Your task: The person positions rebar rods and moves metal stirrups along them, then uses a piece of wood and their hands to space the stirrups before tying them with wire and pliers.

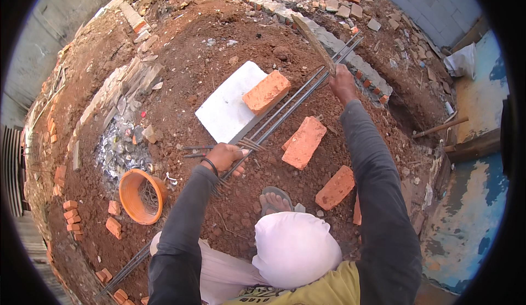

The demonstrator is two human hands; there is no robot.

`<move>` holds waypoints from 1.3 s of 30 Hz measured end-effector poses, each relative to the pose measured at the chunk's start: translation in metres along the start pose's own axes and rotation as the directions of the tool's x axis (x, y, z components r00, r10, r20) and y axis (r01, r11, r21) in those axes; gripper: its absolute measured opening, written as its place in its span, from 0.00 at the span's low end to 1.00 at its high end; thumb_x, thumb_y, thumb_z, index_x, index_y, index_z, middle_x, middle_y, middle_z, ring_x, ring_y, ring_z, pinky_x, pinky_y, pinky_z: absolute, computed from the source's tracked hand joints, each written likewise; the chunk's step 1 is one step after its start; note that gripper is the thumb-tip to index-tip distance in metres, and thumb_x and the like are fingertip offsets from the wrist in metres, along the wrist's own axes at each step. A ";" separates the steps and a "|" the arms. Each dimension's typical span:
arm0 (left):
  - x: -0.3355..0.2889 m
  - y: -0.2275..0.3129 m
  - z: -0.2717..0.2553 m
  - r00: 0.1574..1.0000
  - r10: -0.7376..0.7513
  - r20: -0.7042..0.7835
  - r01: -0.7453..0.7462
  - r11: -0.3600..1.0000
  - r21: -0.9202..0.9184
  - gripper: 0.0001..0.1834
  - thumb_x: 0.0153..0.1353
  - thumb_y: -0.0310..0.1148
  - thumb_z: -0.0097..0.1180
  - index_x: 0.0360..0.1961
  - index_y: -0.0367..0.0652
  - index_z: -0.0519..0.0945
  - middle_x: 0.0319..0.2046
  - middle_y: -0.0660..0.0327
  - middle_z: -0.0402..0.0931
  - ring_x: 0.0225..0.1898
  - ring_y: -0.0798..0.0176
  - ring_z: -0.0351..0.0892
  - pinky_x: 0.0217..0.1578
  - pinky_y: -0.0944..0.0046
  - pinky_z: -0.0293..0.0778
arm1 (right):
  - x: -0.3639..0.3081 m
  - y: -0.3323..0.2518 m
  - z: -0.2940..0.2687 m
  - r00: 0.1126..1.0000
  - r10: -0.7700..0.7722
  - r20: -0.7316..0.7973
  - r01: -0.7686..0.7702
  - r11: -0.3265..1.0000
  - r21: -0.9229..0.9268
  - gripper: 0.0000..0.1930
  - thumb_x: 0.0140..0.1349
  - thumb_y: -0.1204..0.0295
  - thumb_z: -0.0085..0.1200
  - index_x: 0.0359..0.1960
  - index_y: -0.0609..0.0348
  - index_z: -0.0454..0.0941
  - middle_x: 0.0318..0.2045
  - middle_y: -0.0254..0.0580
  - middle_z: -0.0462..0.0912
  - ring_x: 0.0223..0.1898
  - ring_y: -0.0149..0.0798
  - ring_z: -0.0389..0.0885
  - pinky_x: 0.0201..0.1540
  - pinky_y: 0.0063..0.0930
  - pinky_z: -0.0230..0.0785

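Note:
A bundle of long thin steel bars slants from lower left to upper right above the dirt, with bent rings gathered near its lower end. My left hand is closed around the bars beside these rings, thumb along the top. Farther up, my right hand grips the near end of a flat wooden stick, its fist right against the bars. Under the bars lies a white block with an orange brick on top. Another brick rests right of the bars.
An orange bucket with wire-like pieces inside stands left, below a heap of ash and litter. More bricks lie near my right forearm. A low wall strip borders a trench. More bars lie at lower left.

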State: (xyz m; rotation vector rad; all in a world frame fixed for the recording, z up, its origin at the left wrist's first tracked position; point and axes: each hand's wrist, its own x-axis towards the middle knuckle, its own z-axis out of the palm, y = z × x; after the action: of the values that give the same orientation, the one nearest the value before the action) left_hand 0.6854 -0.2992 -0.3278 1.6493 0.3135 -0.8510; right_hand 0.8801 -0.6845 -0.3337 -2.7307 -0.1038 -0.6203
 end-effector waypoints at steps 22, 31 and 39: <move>0.003 -0.007 -0.003 0.998 -0.057 -0.013 0.056 0.996 -0.062 0.22 0.60 0.43 0.62 0.40 0.29 0.80 0.30 0.51 0.81 0.27 0.60 0.84 0.26 0.64 0.83 | 0.018 0.009 0.022 0.996 -0.083 0.024 0.079 0.987 0.140 0.12 0.54 0.71 0.57 0.38 0.61 0.72 0.39 0.55 0.76 0.42 0.61 0.75 0.42 0.49 0.68; 0.006 -0.007 -0.007 0.999 -0.051 0.010 0.052 0.994 -0.101 0.20 0.60 0.40 0.63 0.38 0.29 0.80 0.30 0.51 0.82 0.27 0.60 0.85 0.26 0.64 0.84 | 0.017 -0.010 -0.002 0.998 -0.064 -0.022 0.066 0.992 0.111 0.14 0.52 0.72 0.60 0.38 0.62 0.72 0.39 0.54 0.75 0.42 0.60 0.75 0.41 0.50 0.67; -0.004 -0.019 -0.011 0.997 -0.064 -0.042 0.057 0.985 -0.165 0.18 0.59 0.37 0.64 0.36 0.27 0.80 0.28 0.50 0.82 0.25 0.60 0.84 0.21 0.64 0.83 | -0.120 -0.094 -0.077 0.853 0.482 0.199 -0.479 0.573 0.665 0.20 0.61 0.73 0.55 0.54 0.66 0.68 0.40 0.46 0.74 0.42 0.41 0.75 0.48 0.38 0.68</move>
State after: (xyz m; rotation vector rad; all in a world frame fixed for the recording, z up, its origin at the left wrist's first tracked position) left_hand 0.6748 -0.2824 -0.3387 1.5142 0.4567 -0.8107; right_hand 0.7265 -0.6219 -0.2909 -1.8750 0.3438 -0.3192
